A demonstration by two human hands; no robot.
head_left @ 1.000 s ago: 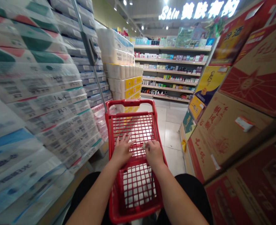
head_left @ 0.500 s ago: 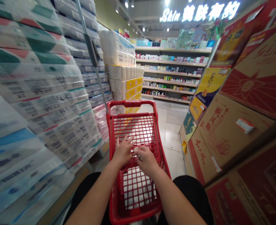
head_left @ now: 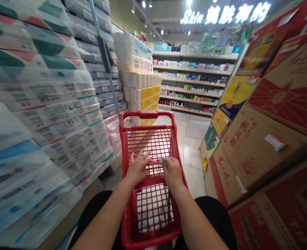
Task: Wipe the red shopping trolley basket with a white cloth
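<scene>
Between my knees stands a red plastic shopping basket (head_left: 151, 242) with grid walls and a long metal pull handle (head_left: 106, 55) rising at its left. My left hand (head_left: 137, 168) lies on the grid near the middle, fingers spread and holding nothing. To its right, my right hand (head_left: 173, 173) is closed in a pinch on a small whitish crumpled wad (head_left: 162, 161), held at the grid near the basket's right side. The wad is partly covered by the fingers, and I cannot make out its material.
Wrapped paper packs (head_left: 51, 83) are piled high on the left, with toilet roll packs (head_left: 135, 80) beyond. Cardboard cartons (head_left: 249, 139) form a wall on the right. A tiled floor (head_left: 192, 152) runs between them to shelves (head_left: 192, 83) of small boxes and bottles.
My right hand has moved right across the grid with the whitish wad, away from my left hand. The left hand stays nearly in place. The view has shifted slightly.
</scene>
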